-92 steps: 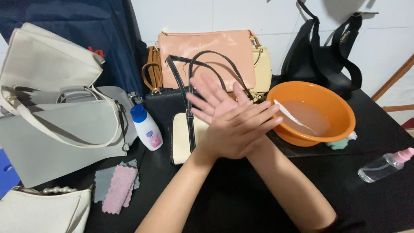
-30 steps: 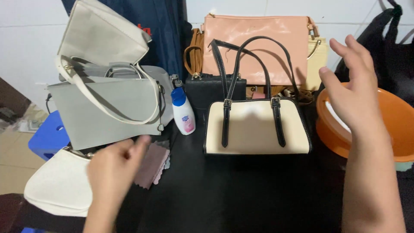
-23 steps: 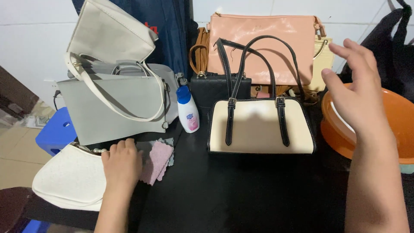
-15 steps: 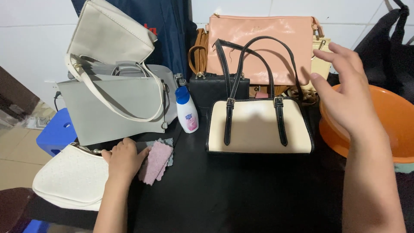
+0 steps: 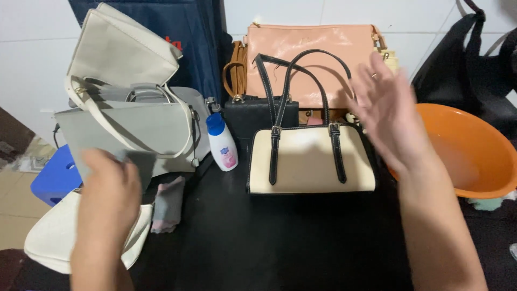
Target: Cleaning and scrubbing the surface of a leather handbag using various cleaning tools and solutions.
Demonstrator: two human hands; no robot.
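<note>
Bags, eight in view: cream bag [image 5: 312, 167] centre; black bag [image 5: 245, 116] behind it; pink bag [image 5: 312, 56] top centre; brown bag [image 5: 235, 75] beside it; grey bag [image 5: 129, 132] left; white bag [image 5: 126, 51] upper left; white purse [image 5: 54, 240] lower left; black bag [image 5: 474, 70] upper right.
One bottle [image 5: 222, 143].
One orange basin [image 5: 468, 151].
Two cloths: one grey [image 5: 142, 164], one pink [image 5: 168, 205].
Two hands: left hand [image 5: 107, 188], right hand [image 5: 385, 116].

The cream handbag [image 5: 312, 161] is showing a smooth, faintly shiny leather-like face, with black straps that are looking glossier and small metal buckles. The peach bag [image 5: 312, 59] behind it is gleaming, its skin slightly wrinkled. The grey bag [image 5: 124, 129] is looking matt. The orange basin [image 5: 474, 161] is appearing as smooth, glossy plastic, as is the white bottle [image 5: 222, 143]. The cloth [image 5: 168, 202] is looking soft and dull. The table [image 5: 269, 242] is lying black and matt.
</note>
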